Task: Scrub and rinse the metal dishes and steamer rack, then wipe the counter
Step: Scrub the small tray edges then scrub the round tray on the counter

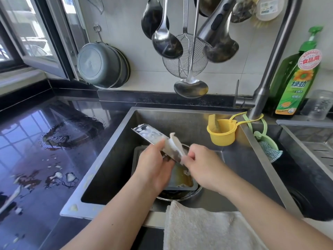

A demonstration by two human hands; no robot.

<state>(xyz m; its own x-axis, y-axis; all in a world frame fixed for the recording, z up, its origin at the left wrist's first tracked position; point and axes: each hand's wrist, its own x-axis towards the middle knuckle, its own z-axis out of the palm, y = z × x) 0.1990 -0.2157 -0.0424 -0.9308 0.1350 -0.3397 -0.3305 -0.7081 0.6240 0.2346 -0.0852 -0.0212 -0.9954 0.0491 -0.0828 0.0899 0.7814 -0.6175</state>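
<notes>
A flat metal dish, soapy on its upper face, is held tilted on edge over the sink. My left hand grips its near end. My right hand pinches a pale scrubbing cloth against the dish. Below them in the sink lies a rectangular metal tray with brownish soapy water, resting on a round metal dish of which only the rim shows.
The black counter on the left is wet, with foam and puddles. A white towel hangs over the sink's front edge. The faucet, a yellow cup, a green detergent bottle and hanging ladles stand behind.
</notes>
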